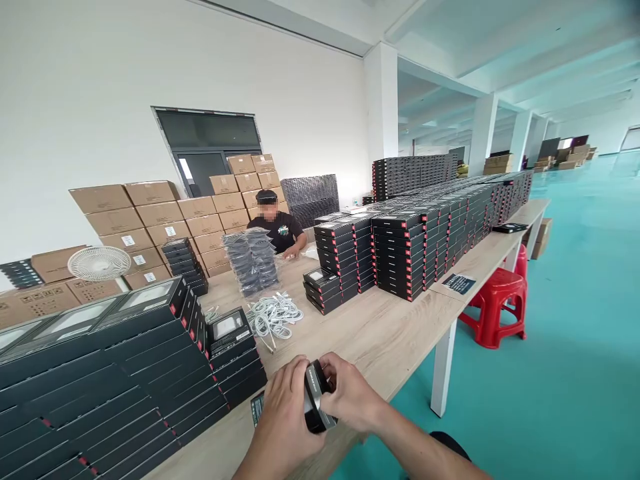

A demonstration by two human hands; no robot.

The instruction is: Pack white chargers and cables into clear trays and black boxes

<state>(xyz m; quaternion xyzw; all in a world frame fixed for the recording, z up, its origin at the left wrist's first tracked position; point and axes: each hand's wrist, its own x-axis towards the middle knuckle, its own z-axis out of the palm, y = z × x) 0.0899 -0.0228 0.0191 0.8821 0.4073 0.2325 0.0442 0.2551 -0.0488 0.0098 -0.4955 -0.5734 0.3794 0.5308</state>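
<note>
Both of my hands grip a small black box [315, 397] just above the near edge of the wooden table [385, 333]. My left hand [283, 413] wraps its left side with the fingers curled over the top. On the box's right side, my right hand [350, 393] is closed with the thumb on top. A dark card [257, 407] lies on the table under my left hand. To my left stands a big stack of flat black boxes [120, 373], with a lower stack [235, 353] beside it. White cables [273, 317] lie in a pile further in.
A person in a black shirt [280, 230] sits at the far end behind wrapped bundles [253, 260]. Long rows of black boxes with red edges [425, 233] cover the table's right half. Cardboard cartons [165, 227], a white fan [99, 263] and red stools [495, 303] stand around.
</note>
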